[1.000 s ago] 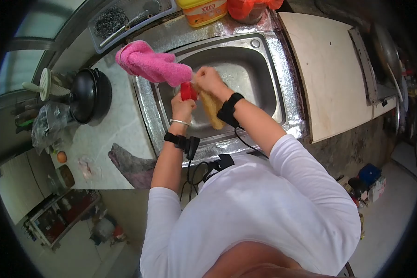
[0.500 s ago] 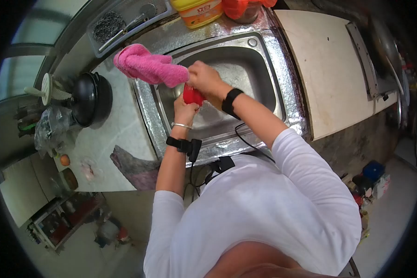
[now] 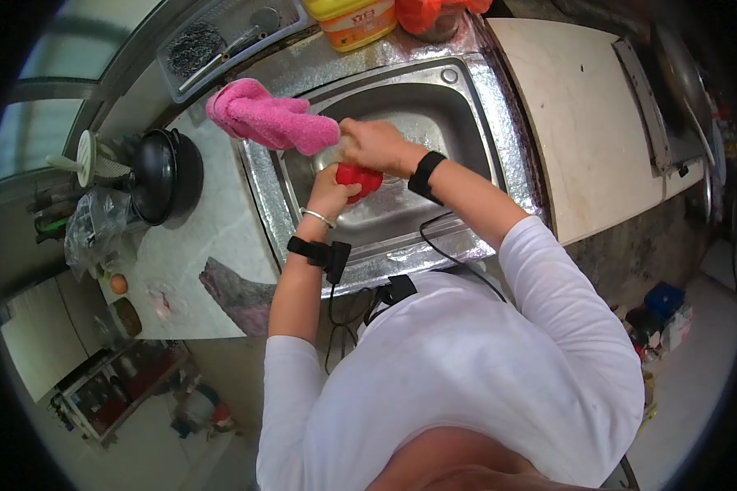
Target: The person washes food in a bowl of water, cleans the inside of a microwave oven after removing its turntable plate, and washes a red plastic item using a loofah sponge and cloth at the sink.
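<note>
Over the stainless steel sink (image 3: 467, 164), my left hand (image 3: 327, 193) grips a small, smooth red object (image 3: 360, 182), whose exact kind I cannot make out. My right hand (image 3: 381, 148) is curled just above it, fingers bent down; whatever they hold is hidden. Beside my right fingertips is the lower end of a pink towel (image 3: 274, 123), bunched over something long that reaches out above the sink's left edge.
On the left counter (image 3: 221, 213) are a black lidded pot (image 3: 165, 176), a plastic bag (image 3: 94, 221) and a grey cloth (image 3: 233, 299). Behind the sink stand a yellow tub (image 3: 352, 23) and a grey basket (image 3: 221, 41) with a scouring pad. A pale board (image 3: 581, 123) lies to the right.
My right hand has shifted slightly right and down. The red object has turned and moved right, showing more of itself. My left hand has moved little.
</note>
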The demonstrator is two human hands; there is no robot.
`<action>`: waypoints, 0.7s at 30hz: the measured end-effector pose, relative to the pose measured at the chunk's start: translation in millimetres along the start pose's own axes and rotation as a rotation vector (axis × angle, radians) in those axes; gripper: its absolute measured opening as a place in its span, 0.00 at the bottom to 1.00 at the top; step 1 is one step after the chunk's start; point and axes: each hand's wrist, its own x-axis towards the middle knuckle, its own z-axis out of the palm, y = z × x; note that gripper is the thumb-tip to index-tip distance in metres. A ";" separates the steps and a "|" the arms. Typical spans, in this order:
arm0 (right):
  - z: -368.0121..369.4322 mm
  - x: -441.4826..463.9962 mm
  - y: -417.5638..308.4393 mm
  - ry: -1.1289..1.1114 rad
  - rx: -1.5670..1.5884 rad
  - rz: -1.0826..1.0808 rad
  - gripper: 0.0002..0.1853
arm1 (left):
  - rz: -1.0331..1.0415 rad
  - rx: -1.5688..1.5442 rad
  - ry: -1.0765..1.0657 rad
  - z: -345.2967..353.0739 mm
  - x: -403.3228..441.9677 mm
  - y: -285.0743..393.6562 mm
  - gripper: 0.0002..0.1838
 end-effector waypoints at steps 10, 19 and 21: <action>9.2 12.2 30.0 0.219 0.125 -0.066 0.19 | 0.026 -0.340 0.191 22.2 -15.2 0.5 0.22; 14.8 -20.7 1.5 0.118 -0.270 -0.169 0.22 | -0.007 -0.321 0.202 28.2 -6.2 -12.1 0.24; 10.3 -9.3 21.2 0.113 -0.207 -0.116 0.21 | -0.013 -0.339 0.171 29.3 -9.2 -11.9 0.24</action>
